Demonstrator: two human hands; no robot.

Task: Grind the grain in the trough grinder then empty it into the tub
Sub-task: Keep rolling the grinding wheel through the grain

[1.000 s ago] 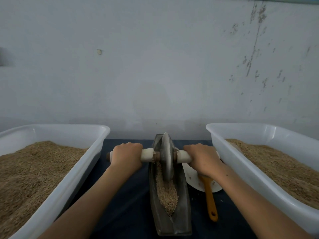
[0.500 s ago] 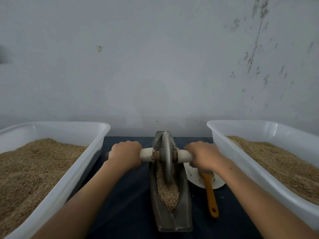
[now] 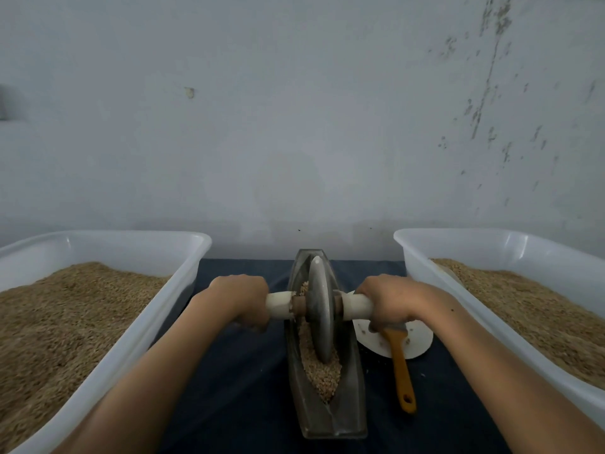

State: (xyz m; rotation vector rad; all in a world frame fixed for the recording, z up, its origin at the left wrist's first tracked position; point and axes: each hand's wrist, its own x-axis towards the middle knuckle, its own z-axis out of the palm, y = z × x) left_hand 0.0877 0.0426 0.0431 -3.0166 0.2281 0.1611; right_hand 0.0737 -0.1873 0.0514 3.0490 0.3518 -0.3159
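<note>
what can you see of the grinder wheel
The wheel is a thin grey metal-looking disc, dull and worn, standing upright on edge in the trough. Its lower rim sits in the grain. A pale, wood-like axle runs through its centre with brown collars on both sides; the left hand and right hand each grip one end.

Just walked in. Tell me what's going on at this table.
A person is grinding grain. The left hand and right hand each grip one end of the white roller handle, whose metal wheel stands in the trough grinder among the grain. A white tub of grain sits on each side. An orange-handled brush lies on a white plate right of the trough. Nothing has been emptied yet.
</note>
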